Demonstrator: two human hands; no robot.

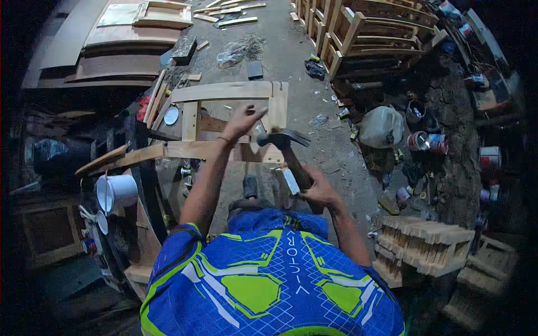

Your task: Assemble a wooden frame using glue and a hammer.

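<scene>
My right hand is wrapped round the handle of a claw hammer. The hammer's dark head is over the right part of a pale wooden frame, with the claw pointing right. Close to the frame's right upright is my left hand; its fingers are drawn together, and whatever they may pinch is too small to make out. The frame has long curved rails joined by shorter uprights. In front of my legs, beside the hammer handle, shows a small white-faced block.
Slatted wooden furniture frames stand at the far right. A cloudy plastic jerrycan and several paint cans sit right. A stack of shaped wooden pieces lies near right. At left are a white bucket and wooden panels. Offcuts litter the far floor.
</scene>
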